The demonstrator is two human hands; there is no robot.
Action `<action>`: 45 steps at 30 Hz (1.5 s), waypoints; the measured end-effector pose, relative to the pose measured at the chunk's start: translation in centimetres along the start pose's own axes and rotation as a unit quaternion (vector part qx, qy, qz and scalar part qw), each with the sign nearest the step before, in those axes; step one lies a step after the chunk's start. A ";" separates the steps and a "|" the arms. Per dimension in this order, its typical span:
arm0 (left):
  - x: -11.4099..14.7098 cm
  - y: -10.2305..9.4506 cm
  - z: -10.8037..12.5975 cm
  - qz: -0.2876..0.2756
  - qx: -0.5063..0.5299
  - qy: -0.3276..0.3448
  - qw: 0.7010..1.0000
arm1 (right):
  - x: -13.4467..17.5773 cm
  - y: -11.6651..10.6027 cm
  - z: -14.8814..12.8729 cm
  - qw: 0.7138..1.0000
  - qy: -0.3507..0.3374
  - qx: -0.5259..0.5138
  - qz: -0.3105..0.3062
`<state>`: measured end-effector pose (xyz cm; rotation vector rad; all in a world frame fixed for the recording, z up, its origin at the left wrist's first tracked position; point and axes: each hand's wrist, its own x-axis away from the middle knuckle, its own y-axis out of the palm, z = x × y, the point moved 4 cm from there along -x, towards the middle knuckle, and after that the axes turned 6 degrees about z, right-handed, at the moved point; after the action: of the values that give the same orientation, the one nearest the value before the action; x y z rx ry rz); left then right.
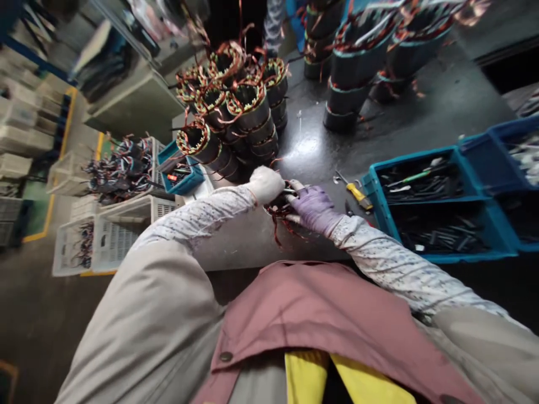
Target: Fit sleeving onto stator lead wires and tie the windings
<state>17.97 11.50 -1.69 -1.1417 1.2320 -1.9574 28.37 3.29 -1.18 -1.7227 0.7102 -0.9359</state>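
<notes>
On the dark metal table in front of me is a motor stator [278, 212] with loose copper leads, some hanging towards me. My left hand [266, 185], in a white glove, is closed at its left rim; its fingertips are hidden. From the right, my right hand [316, 209], in a purple glove with pale fingertips, grips the stator's top among pale leads. Both hands cover much of the stator. Close by on the right lie a yellow-handled screwdriver [357, 194] and a small dark tool [349, 207].
Stacked stators [248, 112] with copper ends stand behind my left hand, and more stacks [349, 78] at the back right. Blue bins [438, 200] of dark parts border the right side. White crates [120, 233] and a small blue box [185, 178] are at left.
</notes>
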 end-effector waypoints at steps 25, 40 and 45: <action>3.9 0.8 1.5 -0.225 -0.056 -0.013 0.973 | 0.3 0.5 0.3 0.996 0.009 -0.076 0.037; 9.8 0.4 6.4 -0.337 0.423 0.006 0.841 | 0.8 1.2 -1.1 0.993 0.054 -0.100 -0.006; 11.7 -3.0 2.9 -0.153 0.329 0.127 0.923 | 4.0 2.8 2.8 0.887 0.110 -0.415 0.171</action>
<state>14.83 2.22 5.89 -0.7685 0.4244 -2.5372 32.78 0.51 -3.36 -2.1114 1.6897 -0.6017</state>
